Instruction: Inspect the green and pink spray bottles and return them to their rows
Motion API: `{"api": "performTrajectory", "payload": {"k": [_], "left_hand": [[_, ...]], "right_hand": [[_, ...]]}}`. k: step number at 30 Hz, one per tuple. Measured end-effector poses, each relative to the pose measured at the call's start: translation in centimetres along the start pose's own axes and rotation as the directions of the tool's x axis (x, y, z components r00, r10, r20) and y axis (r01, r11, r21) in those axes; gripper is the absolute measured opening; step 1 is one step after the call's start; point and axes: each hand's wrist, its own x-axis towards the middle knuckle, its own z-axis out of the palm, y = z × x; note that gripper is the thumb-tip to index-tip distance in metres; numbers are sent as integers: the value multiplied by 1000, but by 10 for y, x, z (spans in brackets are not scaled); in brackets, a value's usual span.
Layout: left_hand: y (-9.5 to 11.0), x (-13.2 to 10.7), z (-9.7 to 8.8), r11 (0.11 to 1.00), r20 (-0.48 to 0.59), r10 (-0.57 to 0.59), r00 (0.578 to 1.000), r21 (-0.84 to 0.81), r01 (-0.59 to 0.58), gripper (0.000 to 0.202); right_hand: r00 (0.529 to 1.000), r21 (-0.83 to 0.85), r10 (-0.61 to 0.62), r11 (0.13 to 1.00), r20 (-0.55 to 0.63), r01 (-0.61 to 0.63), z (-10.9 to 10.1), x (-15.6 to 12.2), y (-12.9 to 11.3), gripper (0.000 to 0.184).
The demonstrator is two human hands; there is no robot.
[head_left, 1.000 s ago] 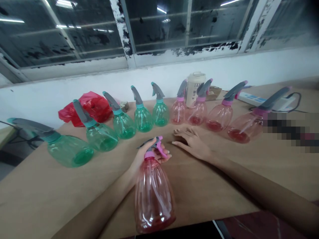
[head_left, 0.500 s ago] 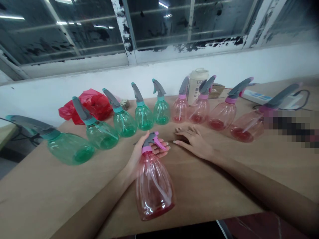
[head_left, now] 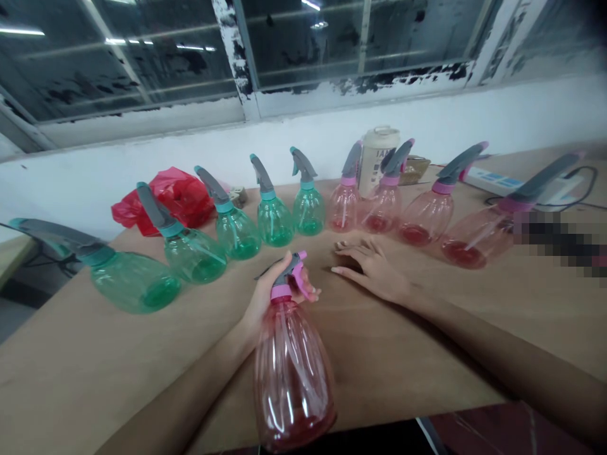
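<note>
Pink bottle (head_left: 294, 373), lower centre: likely light, slick; grip spray head (head_left: 283, 275). My left hand (head_left: 262, 292) wraps there; right hand (head_left: 380, 272) half-spread.

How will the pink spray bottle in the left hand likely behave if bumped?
The pink spray bottle is probably light for its size: its see-through body looks mostly empty. Its smooth, shiny wall may be slippery. With the left hand's grip up at the spray head, its base might swing.
</note>
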Motion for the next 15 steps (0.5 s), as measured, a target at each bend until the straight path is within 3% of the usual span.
{"api": "performTrajectory", "payload": {"k": [3, 5, 10, 15], "left_hand": [[3, -5, 4, 997, 51, 19, 999, 76, -23, 39], [3, -3, 2, 999, 60, 21, 998, 35, -23, 37], [-2, 12, -11, 984, -51, -107, 993, -148, 99, 39], [-2, 16, -16, 978, -60, -141, 988, -162, 129, 42]], "right_hand": [[1000, -4, 7, 1000, 3, -7, 1, 0, 0, 49], [1000, -5, 3, 1000, 1, -3, 1, 0, 1, 49], [1000, 1, -25, 1000, 1, 25, -1, 0, 1, 48], [1000, 9, -14, 1000, 0, 14, -2, 0, 1, 49]]}}
